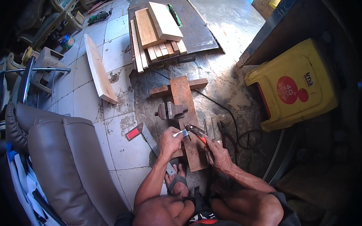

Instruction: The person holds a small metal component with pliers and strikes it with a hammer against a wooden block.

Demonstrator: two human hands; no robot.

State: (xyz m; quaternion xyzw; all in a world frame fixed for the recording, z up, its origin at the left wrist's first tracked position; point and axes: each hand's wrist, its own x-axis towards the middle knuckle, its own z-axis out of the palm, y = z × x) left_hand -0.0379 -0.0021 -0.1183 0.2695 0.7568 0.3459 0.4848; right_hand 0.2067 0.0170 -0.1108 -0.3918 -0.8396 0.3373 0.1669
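Note:
My left hand (pixel 169 143) pinches a short, light-coloured flat strip (pixel 183 133), apparently metal. My right hand (pixel 219 155) is closed around the orange-marked handles of pincers (pixel 195 131). The pincers' jaws meet the strip's far end, where a thin dark rod or nail (pixel 188 132) also shows; whether they grip it I cannot tell. Both hands are over a worn wooden plank (pixel 197 154) that carries a small bench vise (pixel 175 110). A try square (pixel 152 144) with a red-faced stock lies left of my left hand. Dark pliers (pixel 225 134) and thin metal rods (pixel 212 126) lie right of the plank.
Sawn boards (pixel 165 21) are stacked on a low metal-topped table (pixel 200 34) ahead. Another board (pixel 98 71) stands on edge on the tiles. A yellow plastic stool (pixel 299 85) is at right, a brown padded seat (pixel 66 164) at left. A black cable (pixel 222 104) crosses the floor.

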